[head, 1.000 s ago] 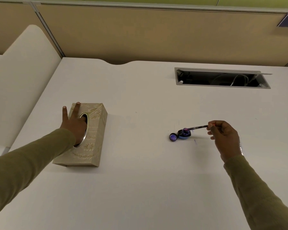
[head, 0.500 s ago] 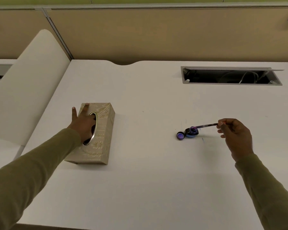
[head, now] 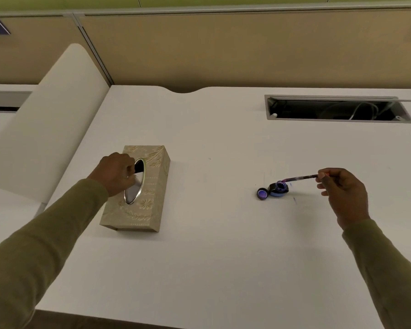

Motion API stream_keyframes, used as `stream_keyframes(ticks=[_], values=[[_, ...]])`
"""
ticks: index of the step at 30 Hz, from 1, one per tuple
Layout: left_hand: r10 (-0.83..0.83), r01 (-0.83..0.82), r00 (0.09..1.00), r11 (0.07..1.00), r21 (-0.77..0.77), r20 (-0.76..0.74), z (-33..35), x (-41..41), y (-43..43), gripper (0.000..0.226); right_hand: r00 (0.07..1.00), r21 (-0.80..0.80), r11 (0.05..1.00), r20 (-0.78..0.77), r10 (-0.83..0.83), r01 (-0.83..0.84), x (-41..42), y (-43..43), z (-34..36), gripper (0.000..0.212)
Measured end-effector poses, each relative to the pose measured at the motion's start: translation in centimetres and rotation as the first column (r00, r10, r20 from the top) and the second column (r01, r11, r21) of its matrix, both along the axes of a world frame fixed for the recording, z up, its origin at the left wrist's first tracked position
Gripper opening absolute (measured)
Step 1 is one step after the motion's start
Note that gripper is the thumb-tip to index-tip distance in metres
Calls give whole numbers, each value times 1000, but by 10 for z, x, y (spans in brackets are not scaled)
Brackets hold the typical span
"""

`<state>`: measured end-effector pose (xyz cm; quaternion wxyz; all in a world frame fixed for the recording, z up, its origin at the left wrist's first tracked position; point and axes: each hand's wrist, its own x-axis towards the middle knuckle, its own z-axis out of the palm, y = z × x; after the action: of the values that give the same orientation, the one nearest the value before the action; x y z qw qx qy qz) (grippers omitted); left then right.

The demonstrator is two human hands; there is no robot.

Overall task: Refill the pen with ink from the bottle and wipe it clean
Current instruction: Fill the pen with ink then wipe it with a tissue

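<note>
Dim, warm indoor light w/ yellowish cast, approx. from overhead. Shadows soft & faint. Slight sheen on the oval rim of the tissue box (head: 150, 200). Wide-angle lens bows desk (head: 211, 257) edges & partition (head: 223, 51). Overall soft, compressed; pen (head: 299, 178) blurry.

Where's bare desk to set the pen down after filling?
Widest bare patch: between tissue box and ink bottle. Also the whole near strip of desk, and behind the ink bottle up to the cable hatch. Crowded: cap, ink bottle, pen, right hand.
</note>
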<state>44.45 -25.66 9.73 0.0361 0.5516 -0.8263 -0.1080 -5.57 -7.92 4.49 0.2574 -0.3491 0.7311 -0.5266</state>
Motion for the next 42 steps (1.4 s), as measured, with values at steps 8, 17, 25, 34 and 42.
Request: stream_keyframes(ticks=[8,17,25,34,42], values=[[307,-285,905,952,113,-296,-10,3,13,19,1000,4,1000,26,-16,16,-4,1,3,10],[321,-282,909,944,173,-265,-9,-7,11,33,998,13,1000,59,-25,25,-7,1,6,9],[367,-328,904,924,197,-220,-5,-9,11,15,996,38,999,92,-6,2,-4,5,2,12],[487,-446,744,872,204,-458,-4,-1,26,3,994,33,999,113,-14,10,-8,6,0,13],[355,-307,903,927,216,-241,3,-5,32,28,992,12,1000,123,-9,7,-6,8,2,9]])
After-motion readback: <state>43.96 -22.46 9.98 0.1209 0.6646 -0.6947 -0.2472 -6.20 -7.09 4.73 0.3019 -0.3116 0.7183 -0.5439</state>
